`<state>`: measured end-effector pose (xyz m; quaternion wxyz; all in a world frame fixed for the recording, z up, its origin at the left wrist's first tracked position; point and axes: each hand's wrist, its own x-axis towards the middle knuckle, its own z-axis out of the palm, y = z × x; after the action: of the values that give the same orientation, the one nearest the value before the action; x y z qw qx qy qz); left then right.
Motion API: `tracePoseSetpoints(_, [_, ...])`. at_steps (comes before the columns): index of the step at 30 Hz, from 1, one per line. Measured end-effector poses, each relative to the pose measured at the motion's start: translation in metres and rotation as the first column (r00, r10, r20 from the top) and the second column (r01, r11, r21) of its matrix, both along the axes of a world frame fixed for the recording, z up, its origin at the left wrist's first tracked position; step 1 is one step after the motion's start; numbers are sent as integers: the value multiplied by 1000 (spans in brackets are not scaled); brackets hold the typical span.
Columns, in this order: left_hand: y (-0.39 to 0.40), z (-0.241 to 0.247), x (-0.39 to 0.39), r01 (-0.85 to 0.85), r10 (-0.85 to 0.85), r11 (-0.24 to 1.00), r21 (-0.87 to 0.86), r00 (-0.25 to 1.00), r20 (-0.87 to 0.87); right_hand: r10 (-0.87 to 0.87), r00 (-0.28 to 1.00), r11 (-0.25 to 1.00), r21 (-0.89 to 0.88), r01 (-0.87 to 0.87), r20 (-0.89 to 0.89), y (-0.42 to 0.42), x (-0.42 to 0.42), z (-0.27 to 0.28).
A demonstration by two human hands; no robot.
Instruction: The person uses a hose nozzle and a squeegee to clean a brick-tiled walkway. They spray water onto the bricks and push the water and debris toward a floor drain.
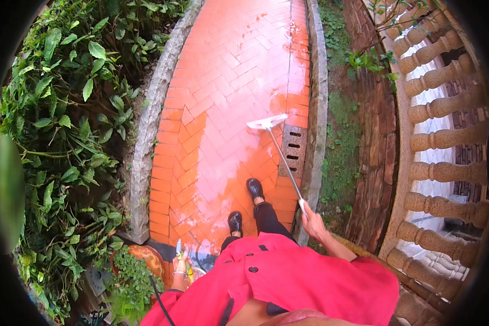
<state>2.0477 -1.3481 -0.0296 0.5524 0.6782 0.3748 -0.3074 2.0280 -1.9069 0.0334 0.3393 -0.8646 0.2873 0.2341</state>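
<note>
My right hand is closed around the white grip of a long-handled tool. Its metal pole slants away to a wide white head, a squeegee or a scrub brush, set down on the wet orange brick path. Low at the left, my left hand grips a small nozzle-like thing with a pale tip and a yellowish-green body; its exact kind cannot be made out. Beneath that hand, a yellow item and a clear rounded rim are partly hidden by my red jacket.
A slotted drain cover lies along the path's right side. Rough stone kerbs edge the path. Dense leafy shrubs crowd the left, with a potted plant near my left hand. A stone balustrade runs along the right.
</note>
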Motion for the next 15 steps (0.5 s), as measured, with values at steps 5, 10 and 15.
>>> tracePoseSetpoints(5, [1,13,-18,-70,69,998,-6,995,-65,235,961,968,-126,-218,143,0,105,-107])
tracePoseSetpoints(10, [5,15,-30,0,2,998,57,1000,-20,279,959,949,-139,-284,-50,-2,76,-118])
tracePoseSetpoints(15, [3,18,-23,49,-49,999,1,999,3,203,925,949,-166,-267,-322,-13,-85,-59])
